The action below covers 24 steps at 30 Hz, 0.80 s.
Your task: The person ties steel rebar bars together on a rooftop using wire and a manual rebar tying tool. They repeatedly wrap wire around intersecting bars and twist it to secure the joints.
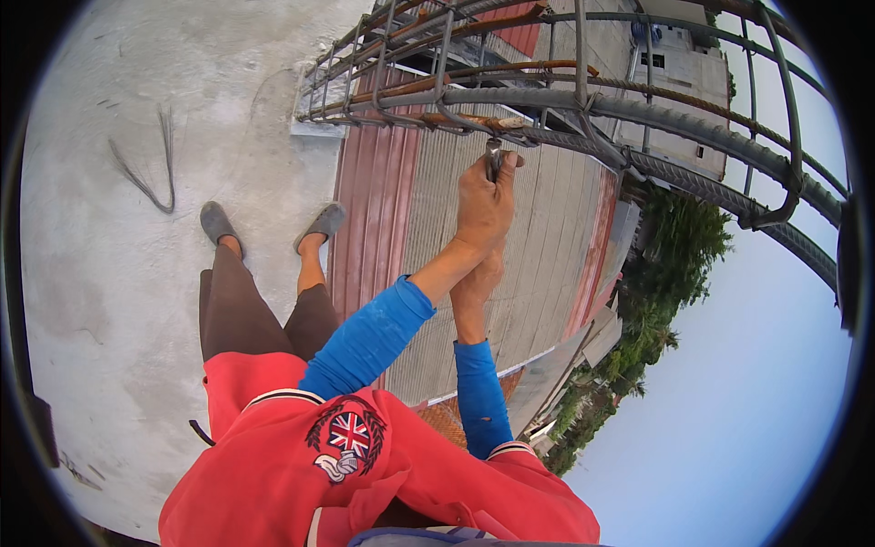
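In front of me a steel rebar cage [601,109] runs across the top of the view, with crossing ties and rusty bars. My left hand [484,208] grips a short metal hand tool, apparently pincers [493,161], just below the cage. The tool's head meets the lower bar beside a rusty bar end [506,123]. Partly behind my left wrist is my right hand [484,270]. Its fingers are hidden, so what it holds cannot be seen. Blue sleeves cover both forearms.
A bent bundle of thin wire [166,198] lies on the concrete floor [102,273] near my feet. Beyond the slab edge are corrugated metal roofs [519,260] at a lower level. Trees [656,267] and a concrete building [690,96] stand farther off.
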Each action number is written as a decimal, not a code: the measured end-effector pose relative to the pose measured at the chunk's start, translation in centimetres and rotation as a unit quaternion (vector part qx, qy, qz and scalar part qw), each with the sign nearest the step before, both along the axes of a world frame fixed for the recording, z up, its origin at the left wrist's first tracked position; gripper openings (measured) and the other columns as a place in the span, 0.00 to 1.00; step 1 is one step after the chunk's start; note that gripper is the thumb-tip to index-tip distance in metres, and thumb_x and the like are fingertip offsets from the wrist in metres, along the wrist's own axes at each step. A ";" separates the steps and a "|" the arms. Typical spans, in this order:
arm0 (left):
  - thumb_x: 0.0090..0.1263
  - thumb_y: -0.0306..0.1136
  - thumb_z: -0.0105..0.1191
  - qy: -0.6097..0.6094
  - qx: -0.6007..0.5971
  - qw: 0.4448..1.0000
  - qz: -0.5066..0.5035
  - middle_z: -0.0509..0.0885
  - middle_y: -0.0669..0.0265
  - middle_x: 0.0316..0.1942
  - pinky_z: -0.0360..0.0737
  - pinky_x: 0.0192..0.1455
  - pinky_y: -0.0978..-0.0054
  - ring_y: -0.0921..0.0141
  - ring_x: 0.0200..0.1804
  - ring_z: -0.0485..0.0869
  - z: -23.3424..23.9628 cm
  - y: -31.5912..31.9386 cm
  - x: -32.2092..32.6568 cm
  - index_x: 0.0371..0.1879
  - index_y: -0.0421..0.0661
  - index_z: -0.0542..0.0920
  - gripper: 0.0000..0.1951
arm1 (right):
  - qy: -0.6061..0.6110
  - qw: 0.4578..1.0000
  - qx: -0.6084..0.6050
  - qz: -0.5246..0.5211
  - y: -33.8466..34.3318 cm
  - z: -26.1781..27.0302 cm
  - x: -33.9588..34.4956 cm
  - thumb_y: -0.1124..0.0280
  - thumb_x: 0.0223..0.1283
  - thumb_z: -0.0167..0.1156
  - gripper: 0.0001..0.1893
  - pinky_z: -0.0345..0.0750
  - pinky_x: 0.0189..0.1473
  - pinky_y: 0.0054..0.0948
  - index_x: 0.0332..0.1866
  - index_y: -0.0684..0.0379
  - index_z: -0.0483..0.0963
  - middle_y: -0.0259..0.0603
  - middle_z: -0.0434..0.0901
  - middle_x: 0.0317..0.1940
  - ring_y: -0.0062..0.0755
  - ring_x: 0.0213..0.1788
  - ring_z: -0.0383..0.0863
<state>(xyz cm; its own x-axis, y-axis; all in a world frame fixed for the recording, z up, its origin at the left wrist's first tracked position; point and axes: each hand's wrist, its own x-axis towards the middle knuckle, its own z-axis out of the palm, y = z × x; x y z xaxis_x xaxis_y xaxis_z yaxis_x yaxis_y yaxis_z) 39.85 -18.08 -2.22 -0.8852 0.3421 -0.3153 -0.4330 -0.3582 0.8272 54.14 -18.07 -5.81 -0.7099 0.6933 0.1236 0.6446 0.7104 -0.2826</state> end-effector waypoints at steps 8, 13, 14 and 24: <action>0.82 0.46 0.56 -0.065 0.105 0.983 -0.133 0.70 0.76 0.15 0.65 0.21 0.78 0.80 0.17 0.67 0.2 -2.1 -1.2 0.39 0.39 0.84 0.19 | -0.047 0.736 -0.675 -0.024 6.2 3.7 1.2 0.52 0.68 0.69 0.24 0.73 0.22 0.33 0.33 0.69 0.82 0.40 0.77 0.12 0.34 0.14 0.75; 0.82 0.46 0.56 -0.140 0.257 0.942 -0.165 0.69 0.77 0.14 0.61 0.19 0.79 0.82 0.16 0.65 -0.1 -2.2 -1.8 0.36 0.40 0.85 0.20 | -0.076 0.593 -0.802 0.006 6.8 5.3 -0.2 0.45 0.61 0.73 0.32 0.80 0.29 0.28 0.41 0.73 0.81 0.41 0.79 0.18 0.36 0.21 0.82; 0.82 0.47 0.55 -0.147 0.246 0.945 -0.156 0.69 0.78 0.13 0.60 0.19 0.79 0.83 0.16 0.64 -0.1 -2.0 -1.7 0.34 0.40 0.86 0.21 | -0.038 0.666 -0.745 0.010 6.2 5.3 -0.3 0.48 0.61 0.74 0.30 0.80 0.31 0.28 0.44 0.73 0.80 0.42 0.80 0.20 0.35 0.24 0.83; 0.80 0.43 0.59 -0.019 -0.060 0.998 -0.001 0.78 0.68 0.17 0.71 0.27 0.70 0.73 0.21 0.76 1.0 -0.3 -0.4 0.32 0.38 0.83 0.19 | 0.039 0.918 -0.394 0.020 3.0 1.5 1.2 0.68 0.69 0.66 0.12 0.72 0.28 0.28 0.44 0.70 0.80 0.37 0.79 0.23 0.23 0.24 0.74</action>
<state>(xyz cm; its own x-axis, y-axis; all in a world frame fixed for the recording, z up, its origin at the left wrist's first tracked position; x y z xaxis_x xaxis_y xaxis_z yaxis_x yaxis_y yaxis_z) 39.43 -18.41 -1.19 -0.8711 0.3023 -0.3872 -0.4656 -0.2568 0.8469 55.36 -15.09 -4.26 -0.7470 0.5635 -0.3528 0.5783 0.2888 -0.7630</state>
